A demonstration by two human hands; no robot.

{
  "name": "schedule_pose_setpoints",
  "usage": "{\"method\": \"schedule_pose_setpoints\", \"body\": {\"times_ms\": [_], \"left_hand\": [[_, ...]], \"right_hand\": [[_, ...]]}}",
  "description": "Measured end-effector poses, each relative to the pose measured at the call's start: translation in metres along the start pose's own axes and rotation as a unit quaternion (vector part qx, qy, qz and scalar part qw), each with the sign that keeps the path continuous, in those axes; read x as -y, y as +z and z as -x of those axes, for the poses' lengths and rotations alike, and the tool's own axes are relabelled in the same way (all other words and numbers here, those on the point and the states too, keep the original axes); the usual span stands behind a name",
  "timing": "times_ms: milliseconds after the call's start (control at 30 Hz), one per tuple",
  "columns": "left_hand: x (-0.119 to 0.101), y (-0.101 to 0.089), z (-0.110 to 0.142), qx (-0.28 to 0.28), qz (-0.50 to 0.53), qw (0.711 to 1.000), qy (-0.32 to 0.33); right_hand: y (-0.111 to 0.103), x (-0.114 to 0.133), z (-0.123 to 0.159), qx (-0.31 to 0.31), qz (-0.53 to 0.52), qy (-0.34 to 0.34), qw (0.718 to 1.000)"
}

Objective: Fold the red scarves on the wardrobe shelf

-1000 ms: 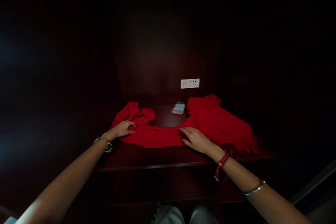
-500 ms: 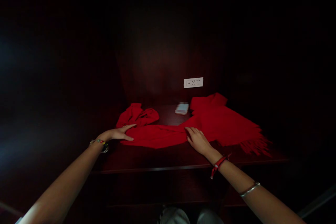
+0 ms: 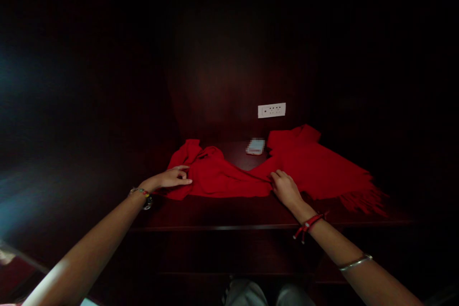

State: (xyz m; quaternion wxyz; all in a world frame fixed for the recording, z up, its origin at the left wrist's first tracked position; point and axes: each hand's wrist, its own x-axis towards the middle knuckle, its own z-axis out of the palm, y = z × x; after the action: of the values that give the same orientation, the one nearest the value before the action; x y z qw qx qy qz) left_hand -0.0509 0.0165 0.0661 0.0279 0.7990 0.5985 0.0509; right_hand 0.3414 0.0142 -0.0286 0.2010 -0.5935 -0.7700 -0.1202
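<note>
A red fringed scarf (image 3: 236,184) lies spread over a dark wooden shelf (image 3: 222,210), bunched on the left and flatter on the right, where its fringe hangs toward the front edge. My left hand (image 3: 174,178) rests on the bunched left part, thumb and forefinger apart. Near the middle, my right hand (image 3: 286,189) pinches the cloth, and a taut crease runs from its fingertips leftward. The undersides of both hands are hidden.
Behind the scarf lies a blurred-out, phone-like flat object (image 3: 256,147). A white socket panel (image 3: 271,110) is set in the dark back wall. Dark side panels enclose the shelf. My knees (image 3: 247,292) show below the front edge.
My right hand has shifted right along the scarf and drawn the cloth into a tighter crease. My left hand has curled a little. The whole view has shifted slightly.
</note>
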Motion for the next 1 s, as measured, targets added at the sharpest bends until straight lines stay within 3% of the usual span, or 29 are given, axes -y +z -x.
{"method": "schedule_pose_setpoints", "body": {"times_ms": [67,133,267,333,400,533,633,733,833,1000], "left_hand": [[0.001,0.009,0.002,0.043,0.069,0.995,0.05],[0.006,0.017,0.002,0.043,0.107,0.992,0.051],[0.016,0.025,-0.003,0.091,0.061,0.994,0.027],[0.019,0.02,-0.004,0.058,0.006,0.998,0.001],[0.022,0.006,-0.003,-0.012,-0.056,0.998,-0.039],[0.028,-0.02,0.005,-0.17,-0.145,0.965,-0.137],[0.025,-0.018,0.007,-0.168,-0.174,0.96,-0.142],[0.02,0.002,0.003,-0.098,-0.157,0.977,-0.11],[0.012,0.022,-0.003,-0.042,-0.135,0.99,-0.022],[-0.021,0.045,0.0,-0.071,-0.083,0.982,0.156]], "right_hand": [[0.001,0.0,0.0,0.006,-0.001,-0.008,1.0],[0.003,0.0,0.001,0.013,-0.009,-0.022,1.0],[0.007,0.001,0.001,0.022,-0.015,-0.044,0.999],[0.008,0.001,0.001,0.021,-0.002,-0.046,0.999],[0.008,0.001,0.002,0.019,0.011,-0.047,0.999],[0.004,0.001,0.004,0.012,0.017,-0.049,0.999],[0.001,0.001,0.005,-0.002,0.011,-0.044,0.999],[-0.001,0.001,0.005,-0.012,0.0,-0.051,0.999],[-0.001,0.001,0.005,-0.009,-0.017,-0.094,0.995],[0.003,0.002,0.003,-0.001,-0.048,-0.136,0.99]]}}
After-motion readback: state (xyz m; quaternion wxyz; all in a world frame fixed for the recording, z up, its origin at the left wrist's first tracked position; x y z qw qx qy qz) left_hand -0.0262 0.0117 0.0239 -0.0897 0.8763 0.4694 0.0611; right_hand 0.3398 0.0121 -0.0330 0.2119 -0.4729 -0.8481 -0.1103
